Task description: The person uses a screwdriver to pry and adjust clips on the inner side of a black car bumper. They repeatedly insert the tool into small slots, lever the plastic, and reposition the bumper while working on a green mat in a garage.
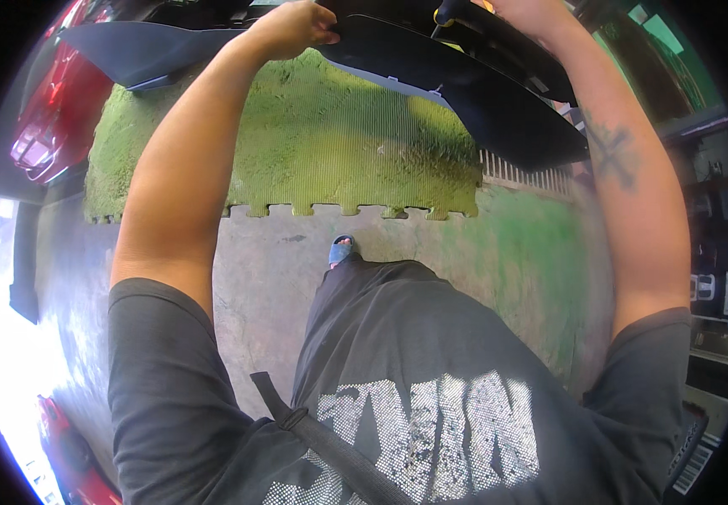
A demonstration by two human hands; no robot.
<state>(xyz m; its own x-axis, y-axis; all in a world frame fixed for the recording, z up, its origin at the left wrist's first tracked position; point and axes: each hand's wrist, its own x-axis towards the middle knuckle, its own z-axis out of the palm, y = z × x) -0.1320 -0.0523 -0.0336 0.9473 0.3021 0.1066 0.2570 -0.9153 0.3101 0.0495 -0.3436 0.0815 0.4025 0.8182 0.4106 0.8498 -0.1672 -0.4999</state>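
Black panel (507, 114), long and curved, lies across the upper right of the view, partly above the ribbed green mat (296, 160), its right end reaching near the right forearm. Judging by its thin, smooth look, it should be light and fairly stiff, with some flex along its length and a slick face; any small tabs along the lower edge could snap if forced, so a hold on the plain rim toward each end looks safer. The left hand (295, 29) has its fingers curled nearly closed at the panel's left end, though I cannot tell whether they pinch it. The right hand (522, 10) is cut off at the top, near a yellow-and-black handle (456, 17), so its grip cannot be told
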